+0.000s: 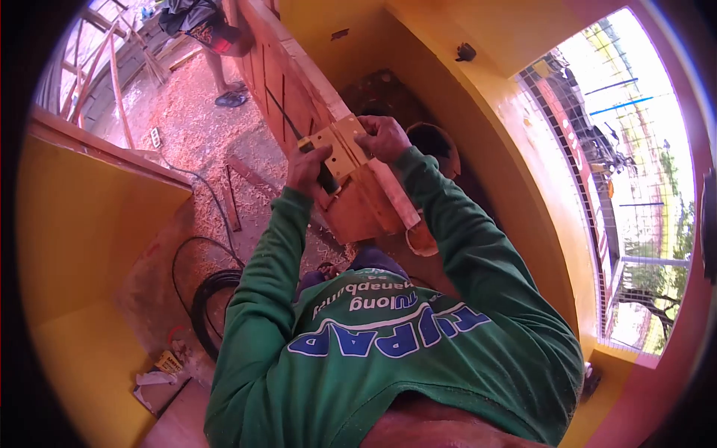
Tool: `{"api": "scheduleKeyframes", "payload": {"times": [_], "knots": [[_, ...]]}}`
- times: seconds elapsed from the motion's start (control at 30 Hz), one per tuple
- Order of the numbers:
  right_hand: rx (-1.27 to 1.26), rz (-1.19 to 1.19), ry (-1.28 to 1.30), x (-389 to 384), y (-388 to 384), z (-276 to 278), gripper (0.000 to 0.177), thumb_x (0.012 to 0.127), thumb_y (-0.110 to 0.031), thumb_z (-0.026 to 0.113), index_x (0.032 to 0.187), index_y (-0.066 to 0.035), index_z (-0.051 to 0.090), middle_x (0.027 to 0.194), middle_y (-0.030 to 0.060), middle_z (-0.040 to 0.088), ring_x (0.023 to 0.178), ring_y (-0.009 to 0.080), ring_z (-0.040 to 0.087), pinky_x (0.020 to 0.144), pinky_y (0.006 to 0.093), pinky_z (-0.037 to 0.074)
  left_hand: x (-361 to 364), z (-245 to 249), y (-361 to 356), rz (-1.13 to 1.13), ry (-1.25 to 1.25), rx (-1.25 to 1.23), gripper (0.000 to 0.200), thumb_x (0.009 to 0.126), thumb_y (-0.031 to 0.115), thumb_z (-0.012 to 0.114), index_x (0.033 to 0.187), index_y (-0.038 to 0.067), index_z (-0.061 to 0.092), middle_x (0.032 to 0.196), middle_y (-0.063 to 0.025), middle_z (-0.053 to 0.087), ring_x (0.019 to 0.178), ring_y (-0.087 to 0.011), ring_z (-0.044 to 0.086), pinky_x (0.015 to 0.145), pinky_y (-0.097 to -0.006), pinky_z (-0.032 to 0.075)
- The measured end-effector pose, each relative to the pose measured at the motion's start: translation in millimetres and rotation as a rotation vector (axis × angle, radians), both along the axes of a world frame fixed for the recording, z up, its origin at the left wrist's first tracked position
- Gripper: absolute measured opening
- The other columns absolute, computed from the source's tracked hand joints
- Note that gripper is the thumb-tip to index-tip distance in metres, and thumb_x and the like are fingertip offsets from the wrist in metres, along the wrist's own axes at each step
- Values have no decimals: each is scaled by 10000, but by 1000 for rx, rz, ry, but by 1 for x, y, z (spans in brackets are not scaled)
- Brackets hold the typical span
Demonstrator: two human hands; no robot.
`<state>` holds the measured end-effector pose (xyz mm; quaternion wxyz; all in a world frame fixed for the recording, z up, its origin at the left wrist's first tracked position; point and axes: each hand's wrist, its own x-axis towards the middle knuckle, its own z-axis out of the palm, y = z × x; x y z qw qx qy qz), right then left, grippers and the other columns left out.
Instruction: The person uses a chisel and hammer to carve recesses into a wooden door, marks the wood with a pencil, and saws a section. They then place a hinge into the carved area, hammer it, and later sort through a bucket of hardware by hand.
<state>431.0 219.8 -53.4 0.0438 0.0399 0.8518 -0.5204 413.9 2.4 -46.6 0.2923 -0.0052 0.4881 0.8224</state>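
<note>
A brass-coloured butt hinge (334, 159) with screw holes lies against the edge of a reddish wooden door (299, 66). My left hand (305, 170) is closed around a long screwdriver (327, 180), its thumb resting on the near leaf of the hinge. The screwdriver's thin dark shaft points away along the door's face. On the other side, my right hand (387, 140) pinches the far leaf between thumb and fingers. Both sleeves are green. The fingers under the hinge are partly hidden.
Wood shavings (175, 112) cover the floor at left, where a person (205, 33) stands beyond the door. A black cable coil (202, 306) lies low left. Yellow walls (89, 216) flank me, and a meshed window (627, 187) opens at right. A round container (424, 237) sits by the door.
</note>
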Motion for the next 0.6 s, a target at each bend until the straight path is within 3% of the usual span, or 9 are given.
{"api": "scheduleKeyframes", "payload": {"times": [0.07,0.1,0.23,0.3,0.37,0.43,0.5,0.6], "knots": [[125,-32,3,-26,9,-5,396,816,-153,669,1187,-16,633,831,61,705,763,79,636,701,274,514,-30,-32,20,74,18,-90,273,801,37,638,1056,-58,605,941,-120,666,790,-232,671,699,-342,566],[118,-60,-27,-36,12,-6,376,784,-211,699,1122,-46,680,855,72,713,776,125,662,724,302,522,-39,-29,27,103,-30,-158,258,798,37,643,1036,-58,610,924,-117,668,790,-235,671,698,-335,564],[215,-88,-43,-65,18,-32,451,725,-291,741,1112,-65,687,883,90,717,803,179,684,762,321,529,-73,-72,28,77,235,-283,216,790,39,654,987,-44,626,903,-100,668,774,-229,672,695,-333,563],[236,-87,-137,-70,18,-25,466,703,-313,754,1098,-74,695,900,99,717,824,195,689,780,325,531,-81,-75,25,76,165,-327,220,792,57,663,990,-33,634,898,-97,671,768,-226,673,692,-332,561],[120,-108,-66,-70,20,-41,456,710,-309,752,1105,-87,698,919,105,715,838,192,687,790,321,529,-86,-61,34,137,-62,-395,255,799,97,679,1017,-30,643,893,-102,680,762,-218,674,695,-326,556],[-4,-116,-71,-69,20,-46,451,706,-321,749,1097,-100,703,924,121,709,847,216,684,800,329,528,-84,-58,40,246,-75,-640,316,807,154,698,1057,-33,649,886,-110,691,761,-208,675,700,-319,548],[-140,-121,-153,-68,21,-47,452,689,-347,746,1074,-113,711,915,144,699,853,268,682,810,351,526,-76,-58,41,345,223,-1046,390,813,218,717,1100,-37,649,875,-115,702,763,-200,677,706,-313,537],[-120,-150,-56,-65,17,-59,464,704,-341,756,1101,-107,702,954,158,694,860,256,681,804,347,526,-58,-50,58,393,253,-993,435,796,278,737,1084,-40,666,847,-130,715,759,-209,685,728,-333,527]]}}
